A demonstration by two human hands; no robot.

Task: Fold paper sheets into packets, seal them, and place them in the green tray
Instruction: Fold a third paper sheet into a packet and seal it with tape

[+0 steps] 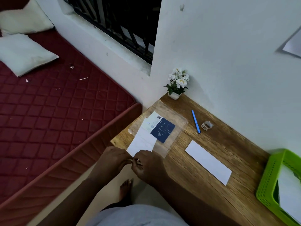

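**deskwatcher:** ok so which step is this? Both hands are bunched together at the near-left corner of the wooden table [211,201]. Left hand [112,159] and right hand [149,167] have fingertips pinched shut right where they meet, on the near edge of a white paper sheet [143,141]. That sheet pokes out of a clear plastic sleeve [175,128] with a dark blue label [162,130] in it.

**foldnerd:** I'd say pulling a fresh sheet out, or starting the first crease. Can't tell which, the knuckles hide the edge.

**deskwatcher:** Anything finished?

**foldnerd:** There's a folded white strip [208,162] lying flat at 3 o'clock from the hands, well apart from them. The green tray [270,175] sits further out toward 4 o'clock with white paper in it already.

**deskwatcher:** And next?

**foldnerd:** Probably get the sheet clear of the sleeve, then line up the edges. The tape roll [206,125] beside the blue pen [196,121], up at 1 o'clock, is for sealing.
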